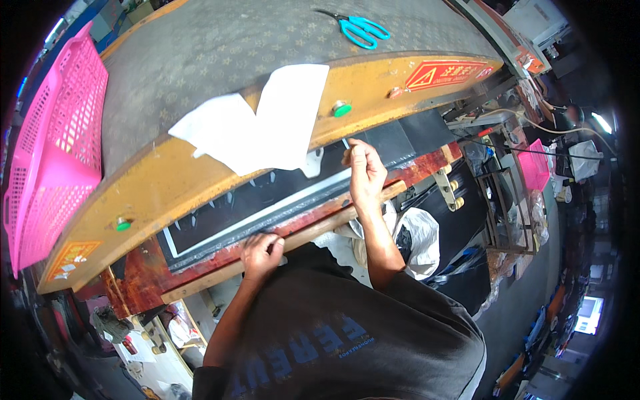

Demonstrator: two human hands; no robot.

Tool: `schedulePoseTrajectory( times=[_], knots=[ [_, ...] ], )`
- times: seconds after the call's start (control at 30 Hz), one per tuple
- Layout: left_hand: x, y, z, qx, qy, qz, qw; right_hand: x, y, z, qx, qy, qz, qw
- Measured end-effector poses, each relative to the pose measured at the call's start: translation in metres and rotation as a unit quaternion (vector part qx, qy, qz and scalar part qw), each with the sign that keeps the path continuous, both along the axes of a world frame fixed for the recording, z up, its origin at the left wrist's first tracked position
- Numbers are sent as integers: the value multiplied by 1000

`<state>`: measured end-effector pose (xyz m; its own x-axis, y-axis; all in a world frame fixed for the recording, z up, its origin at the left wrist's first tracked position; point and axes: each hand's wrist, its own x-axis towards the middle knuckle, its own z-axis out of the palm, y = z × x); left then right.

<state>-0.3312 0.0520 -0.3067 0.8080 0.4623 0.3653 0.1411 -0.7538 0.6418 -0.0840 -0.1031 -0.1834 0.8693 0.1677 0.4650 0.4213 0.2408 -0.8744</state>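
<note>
My left hand [262, 256] is closed at the near edge of a red board [143, 270], beside its wooden front strip [313, 227]. Whether anything is inside its curled fingers is hidden. Farther right, my right hand [367, 175] reaches over the board with its fingers pinched together. Something small and pale shows at those fingertips, too small to name. Between the hands, a black sheet [220, 223] with a white strip [267, 217] along it lies on the board. A white piece with a rounded end [312, 163] sticks out under the beam.
A yellow machine beam [160, 180] with green buttons [341, 109] spans above the board. White paper [287, 120] hangs over its front. Teal-handled scissors [363, 31] lie on the patterned top [227, 40]. A pink basket [57, 153] stands at left; white bags [421, 243] sit below right.
</note>
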Motion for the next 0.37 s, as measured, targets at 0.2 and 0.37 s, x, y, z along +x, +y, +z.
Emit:
schedulePoseTrajectory(
  times=[0.2, 0.37],
  knots=[
    [-3, -5, -15, 35, -110, 76, 990, -28, -28, -9, -85, -25, 20, 996],
    [-25, -27, -4, 75, -56, 110, 990, -63, -61, -89, -295, -147, 46, 943]
  ],
)
